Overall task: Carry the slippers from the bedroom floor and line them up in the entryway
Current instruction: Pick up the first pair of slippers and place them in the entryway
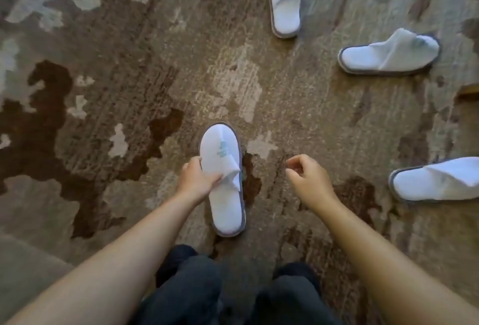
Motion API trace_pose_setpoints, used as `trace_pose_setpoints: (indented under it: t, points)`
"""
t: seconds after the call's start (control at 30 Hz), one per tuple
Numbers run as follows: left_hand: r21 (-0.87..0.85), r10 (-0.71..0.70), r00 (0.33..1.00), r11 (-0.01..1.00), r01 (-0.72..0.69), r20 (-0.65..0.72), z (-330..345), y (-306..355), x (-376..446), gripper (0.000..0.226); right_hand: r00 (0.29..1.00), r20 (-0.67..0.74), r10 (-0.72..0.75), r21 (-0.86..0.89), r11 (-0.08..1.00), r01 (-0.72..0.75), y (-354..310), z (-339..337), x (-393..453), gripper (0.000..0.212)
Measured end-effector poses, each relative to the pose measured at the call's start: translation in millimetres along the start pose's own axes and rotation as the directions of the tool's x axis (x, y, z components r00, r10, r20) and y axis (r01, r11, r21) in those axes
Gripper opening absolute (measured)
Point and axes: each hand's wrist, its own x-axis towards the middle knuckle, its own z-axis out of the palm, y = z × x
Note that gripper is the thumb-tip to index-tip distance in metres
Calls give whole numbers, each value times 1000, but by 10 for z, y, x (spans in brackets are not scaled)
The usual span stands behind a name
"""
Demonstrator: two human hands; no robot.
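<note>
Slippers still on the carpet; my left grip is on the nearest one.

My left hand (pixel 198 182) is pinched on the folded strap of the near slipper (pixel 224 182), which lies on the carpet (pixel 103 78) just ahead of my knees, its long axis running 12 to 6 with the toe at 12. My right hand (pixel 308 179) hangs beside it, loosely curled and empty. Three more lie apart: one at 12 o'clock (pixel 286 1), one at 2 o'clock (pixel 388 54) lying crosswise, one at 3 o'clock (pixel 438 182) also crosswise. I judge the right hand is the nearer for that 3 o'clock one, heel pointing toward it.
</note>
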Motion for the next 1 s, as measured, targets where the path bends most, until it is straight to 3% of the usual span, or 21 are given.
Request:
trace_pose_setpoints:
  t: [0.13, 0.27, 0.4, 0.53, 0.7, 0.87, 1.0]
  points:
    - [-51, -35, 997, 998, 32, -65, 458, -280, 610, 78, 1000, -11, -8, 20, 1000, 8, 370, 504, 563, 25]
    - [5, -41, 970, 999, 44, -241, 735, -448, 867, 94, 999, -27, -32, 69, 997, 33, 599, 825, 828, 26]
    - [-3, -60, 958, 998, 62, -281, 761, -495, 926, 81, 999, -38, -28, 104, 994, 32, 700, 891, 814, 24]
    - [-170, 117, 967, 973, -157, -225, 718, -342, 871, 52, 997, -76, -5, 122, 992, 14, 771, 669, 837, 23]
    - [-271, 400, 909, 868, -417, -116, 907, 346, 825, 35, 965, -248, 81, 204, 978, -30, 994, 252, 794, 25]
    - [-333, 466, 885, 836, -436, 10, 1536, 1116, 646, 27, 831, -468, 301, 281, 942, -183, 1605, -261, 545, 39]
    - [-381, 510, 847, 821, -426, 151, 2039, 1488, 541, 25, 623, -609, 490, 328, 871, -365, 2140, -604, 528, 55]
